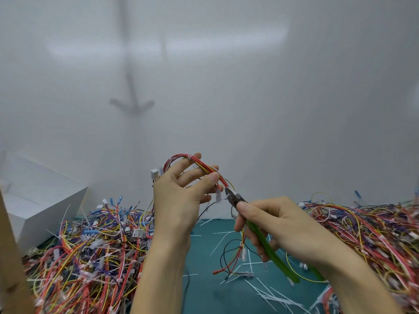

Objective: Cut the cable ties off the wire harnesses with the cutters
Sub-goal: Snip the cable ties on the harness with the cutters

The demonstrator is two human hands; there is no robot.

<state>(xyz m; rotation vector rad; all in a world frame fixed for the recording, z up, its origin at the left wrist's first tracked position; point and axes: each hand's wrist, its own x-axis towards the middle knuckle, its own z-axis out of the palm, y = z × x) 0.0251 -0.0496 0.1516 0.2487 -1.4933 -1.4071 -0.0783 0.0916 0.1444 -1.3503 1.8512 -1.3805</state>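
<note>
My left hand (181, 196) holds a wire harness (199, 165) of red, yellow and white wires up over the table, pinching it between thumb and fingers. A white cable tie (190, 157) wraps the bundle near my fingertips. My right hand (272, 225) grips the green-handled cutters (260, 236). Their metal jaws (232, 196) sit at the harness just below my left thumb. The loose wire ends of the harness hang down to the mat behind the cutters.
A big pile of coloured harnesses (90, 250) lies at the left, another pile (374, 236) at the right. Cut white tie pieces (269, 293) litter the teal mat (204, 279). A white box (38, 200) stands far left, with a white wall behind.
</note>
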